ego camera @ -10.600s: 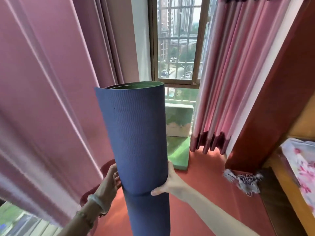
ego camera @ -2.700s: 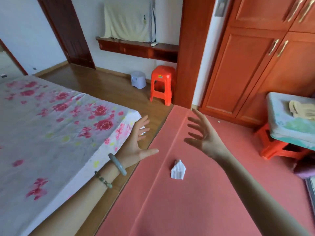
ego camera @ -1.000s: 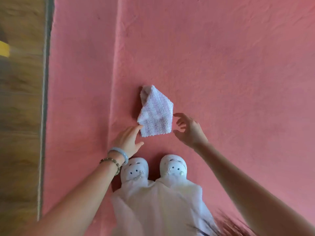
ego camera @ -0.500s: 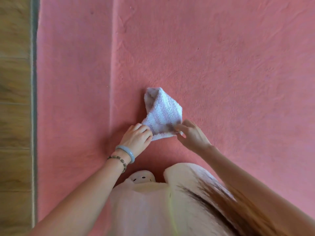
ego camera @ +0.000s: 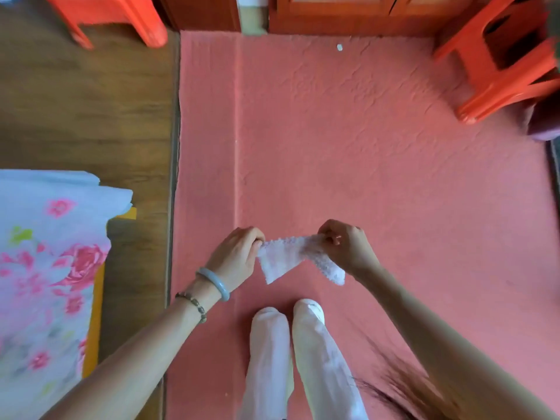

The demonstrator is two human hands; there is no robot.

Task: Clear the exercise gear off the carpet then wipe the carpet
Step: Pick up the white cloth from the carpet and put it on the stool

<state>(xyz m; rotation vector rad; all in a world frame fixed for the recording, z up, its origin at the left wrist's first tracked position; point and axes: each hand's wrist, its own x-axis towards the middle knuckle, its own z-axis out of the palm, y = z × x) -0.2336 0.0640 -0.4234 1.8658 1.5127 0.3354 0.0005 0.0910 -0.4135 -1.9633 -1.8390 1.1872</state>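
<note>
One cloth [ego camera: 286, 256]; two hands [ego camera: 236, 256] [ego camera: 345, 250]; two red stools [ego camera: 121, 10] [ego camera: 497, 77]; two bracelets [ego camera: 215, 283] [ego camera: 194, 304]; one carpet [ego camera: 363, 147]; one bed [ego camera: 45, 268].

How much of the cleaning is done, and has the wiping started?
Done, it seems: no exercise gear shows on the carpet. In hand: the left hand and right hand each pinch the white cloth, holding it above the carpet. Left: the wiping, not yet begun; a small white scrap lies at the carpet's far end.

Salmon-pink carpet [ego camera: 378, 165], white cloth [ego camera: 288, 256], orange-red stools [ego camera: 497, 65].
</note>
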